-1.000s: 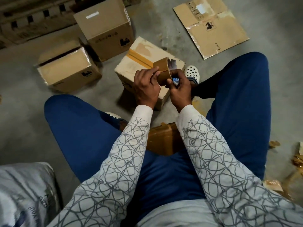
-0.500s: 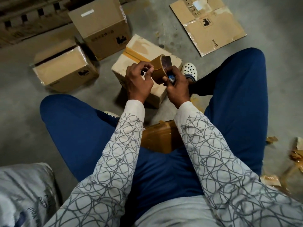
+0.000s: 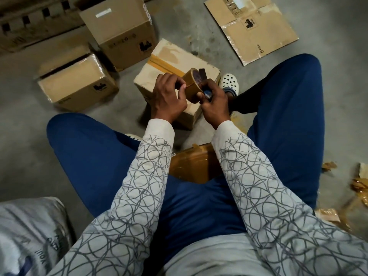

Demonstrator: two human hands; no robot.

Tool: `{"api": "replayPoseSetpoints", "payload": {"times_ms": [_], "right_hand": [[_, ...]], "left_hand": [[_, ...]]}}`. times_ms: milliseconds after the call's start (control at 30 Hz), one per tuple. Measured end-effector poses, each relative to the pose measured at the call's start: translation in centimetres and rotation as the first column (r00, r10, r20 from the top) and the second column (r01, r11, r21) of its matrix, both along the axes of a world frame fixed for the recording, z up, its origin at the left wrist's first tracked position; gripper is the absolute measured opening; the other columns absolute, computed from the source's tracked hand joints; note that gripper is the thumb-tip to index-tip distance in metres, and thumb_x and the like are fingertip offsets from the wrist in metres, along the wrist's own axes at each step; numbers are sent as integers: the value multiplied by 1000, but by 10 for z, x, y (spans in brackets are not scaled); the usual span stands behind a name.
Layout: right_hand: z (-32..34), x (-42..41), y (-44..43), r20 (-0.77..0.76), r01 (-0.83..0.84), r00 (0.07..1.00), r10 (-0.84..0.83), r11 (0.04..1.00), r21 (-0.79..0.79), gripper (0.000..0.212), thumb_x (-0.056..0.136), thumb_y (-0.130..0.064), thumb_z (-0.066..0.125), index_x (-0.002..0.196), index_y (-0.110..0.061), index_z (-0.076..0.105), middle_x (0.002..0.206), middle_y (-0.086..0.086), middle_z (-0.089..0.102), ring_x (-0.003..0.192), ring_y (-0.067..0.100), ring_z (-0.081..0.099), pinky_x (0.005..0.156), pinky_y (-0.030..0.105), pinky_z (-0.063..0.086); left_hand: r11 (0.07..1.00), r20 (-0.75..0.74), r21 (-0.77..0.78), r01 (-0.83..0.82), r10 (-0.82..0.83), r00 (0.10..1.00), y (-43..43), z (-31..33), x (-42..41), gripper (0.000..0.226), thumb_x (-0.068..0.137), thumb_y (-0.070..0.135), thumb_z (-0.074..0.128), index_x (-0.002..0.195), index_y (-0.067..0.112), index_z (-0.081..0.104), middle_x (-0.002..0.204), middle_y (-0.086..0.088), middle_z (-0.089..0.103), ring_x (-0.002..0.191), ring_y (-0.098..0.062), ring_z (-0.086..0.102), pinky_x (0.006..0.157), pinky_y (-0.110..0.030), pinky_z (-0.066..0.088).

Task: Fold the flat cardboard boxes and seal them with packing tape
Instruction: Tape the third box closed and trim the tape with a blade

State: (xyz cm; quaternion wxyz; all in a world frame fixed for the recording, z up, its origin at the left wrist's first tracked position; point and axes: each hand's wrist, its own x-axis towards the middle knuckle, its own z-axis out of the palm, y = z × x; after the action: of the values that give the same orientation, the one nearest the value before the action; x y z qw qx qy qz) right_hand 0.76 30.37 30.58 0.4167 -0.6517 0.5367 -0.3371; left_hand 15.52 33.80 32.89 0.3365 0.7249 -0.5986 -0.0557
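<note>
Concrete floor (image 3: 23, 140), taped box (image 3: 173, 56), tape roll (image 3: 191, 85)

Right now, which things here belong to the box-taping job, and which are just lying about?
Job in hand:
tape roll, gripped by the left hand and right hand; box with a tape strip; tall folded box; low folded box; flat cardboard sheet.

Lying about:
torn tape scraps; grey sack.
</note>
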Motion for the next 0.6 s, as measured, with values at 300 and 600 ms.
{"api": "replayPoseSetpoints", "payload": {"times_ms": [300, 600], "right_hand": [[0, 0, 1, -40, -29, 999, 30, 999, 38, 21, 84, -1, 63, 100, -16, 63, 99, -2, 65, 95, 17, 61, 80, 27, 49], [-5, 5, 7, -117, -29, 993, 32, 999, 27, 29, 84, 6, 59, 106, -11, 64, 101, 1, 63, 96, 19, 60, 77, 24, 45]], "left_hand": [[965, 46, 261, 10, -23, 999, -2, -1, -10, 26, 68, 16, 48, 93, 11, 45, 97, -8, 46, 93, -23, 40, 73, -24, 23], [969, -3, 244, -44, 46, 999, 2, -8, -16, 38, 54, 36, 36, 87, 17, 37, 88, -2, 40, 88, -22, 40, 68, -29, 23]]}}
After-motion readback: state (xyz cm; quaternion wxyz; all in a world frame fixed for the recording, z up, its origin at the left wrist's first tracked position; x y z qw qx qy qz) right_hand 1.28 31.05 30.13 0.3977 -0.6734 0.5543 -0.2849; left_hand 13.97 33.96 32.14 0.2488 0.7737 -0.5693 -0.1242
